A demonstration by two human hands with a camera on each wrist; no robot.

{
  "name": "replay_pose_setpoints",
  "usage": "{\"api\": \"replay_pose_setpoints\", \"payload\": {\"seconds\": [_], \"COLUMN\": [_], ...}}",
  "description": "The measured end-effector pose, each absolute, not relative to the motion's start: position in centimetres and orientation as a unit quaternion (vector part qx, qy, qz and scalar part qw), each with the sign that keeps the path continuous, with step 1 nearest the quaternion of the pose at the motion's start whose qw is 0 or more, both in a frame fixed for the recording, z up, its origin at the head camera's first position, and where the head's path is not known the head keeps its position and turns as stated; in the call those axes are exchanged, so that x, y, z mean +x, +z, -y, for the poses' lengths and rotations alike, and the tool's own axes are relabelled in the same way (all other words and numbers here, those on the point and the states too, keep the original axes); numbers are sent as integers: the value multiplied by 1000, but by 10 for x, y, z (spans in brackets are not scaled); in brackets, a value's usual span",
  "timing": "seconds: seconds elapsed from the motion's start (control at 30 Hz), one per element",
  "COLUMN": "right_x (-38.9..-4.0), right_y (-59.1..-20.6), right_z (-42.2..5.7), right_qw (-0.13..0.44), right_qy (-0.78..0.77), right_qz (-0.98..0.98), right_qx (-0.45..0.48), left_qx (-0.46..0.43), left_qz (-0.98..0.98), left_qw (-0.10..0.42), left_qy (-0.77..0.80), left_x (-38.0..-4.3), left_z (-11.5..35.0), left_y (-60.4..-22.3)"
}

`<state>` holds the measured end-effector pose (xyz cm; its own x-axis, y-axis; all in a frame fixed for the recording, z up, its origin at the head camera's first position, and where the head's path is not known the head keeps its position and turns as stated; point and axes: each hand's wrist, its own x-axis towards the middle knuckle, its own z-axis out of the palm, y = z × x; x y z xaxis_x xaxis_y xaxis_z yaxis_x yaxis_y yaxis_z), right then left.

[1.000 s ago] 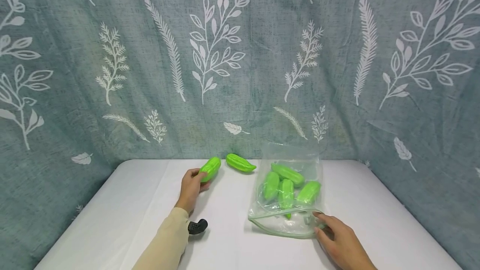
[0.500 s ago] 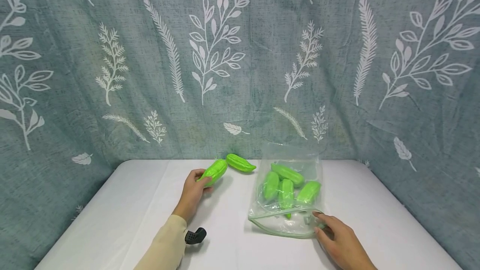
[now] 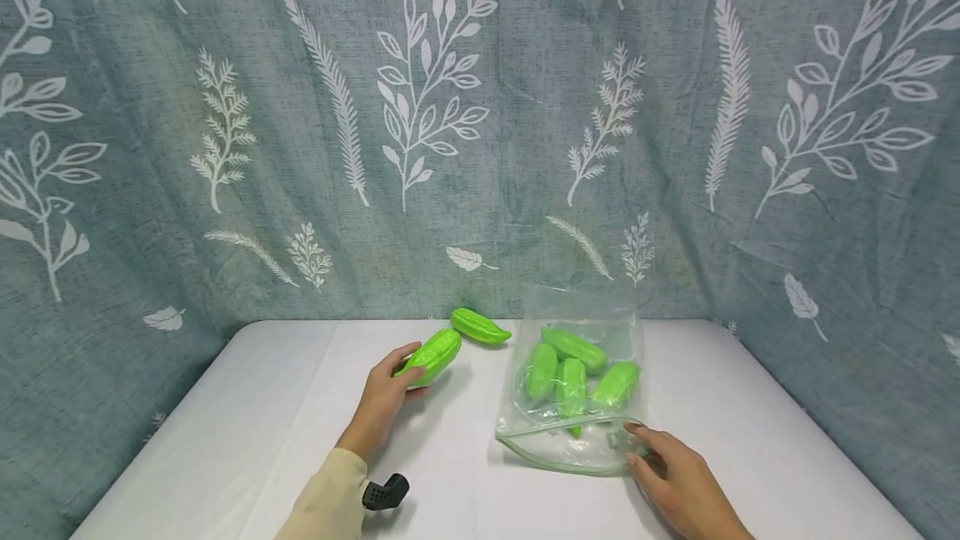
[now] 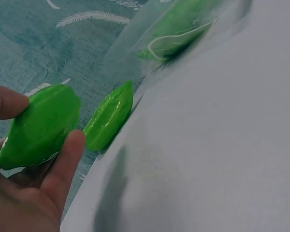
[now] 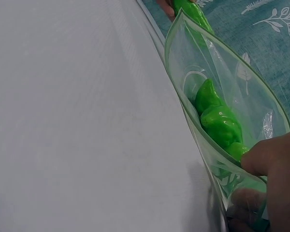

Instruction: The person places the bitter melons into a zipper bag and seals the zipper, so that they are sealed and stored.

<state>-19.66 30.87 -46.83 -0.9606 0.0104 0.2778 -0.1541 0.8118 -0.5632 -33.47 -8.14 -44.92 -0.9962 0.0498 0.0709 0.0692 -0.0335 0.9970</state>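
well, from where i stand the left hand point(image 3: 390, 386) has its thumb and fingers clamped round a bright green gourd point(image 3: 437, 354), holding it raised off the white table point(image 3: 450, 448), left of the middle. just beyond it, a second gourd point(image 3: 480, 327) lies on its side by the far edge, its pointed end to the right; whether the two touch, i can't tell. over to the right lies a clear zip bag point(image 3: 562, 467), its green-edged mouth gaping on the near side, with four more green gourds point(image 3: 615, 386) inside. the right hand point(image 3: 678, 482) grips that mouth at its right end, thumb and fingers pinching the rim. a beige sleeve point(image 3: 330, 494) covers the left forearm, and a small black device point(image 3: 386, 492) sticks out at that wrist. behind the far edge hangs a grey-green curtain point(image 3: 517, 165) with white leaf prints.
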Motion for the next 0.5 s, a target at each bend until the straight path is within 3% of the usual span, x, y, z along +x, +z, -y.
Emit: {"api": "replay_pose_setpoints", "payload": {"seconds": [0.5], "right_x": [-197], "right_y": [-472], "right_z": [-310], "right_qw": [142], "right_qy": [303], "right_qz": [941], "right_qx": [51], "left_qx": [-73], "left_qz": [702], "left_qw": [4], "left_qy": [-709], "left_x": [-308], "left_z": [73], "left_y": [-444]}}
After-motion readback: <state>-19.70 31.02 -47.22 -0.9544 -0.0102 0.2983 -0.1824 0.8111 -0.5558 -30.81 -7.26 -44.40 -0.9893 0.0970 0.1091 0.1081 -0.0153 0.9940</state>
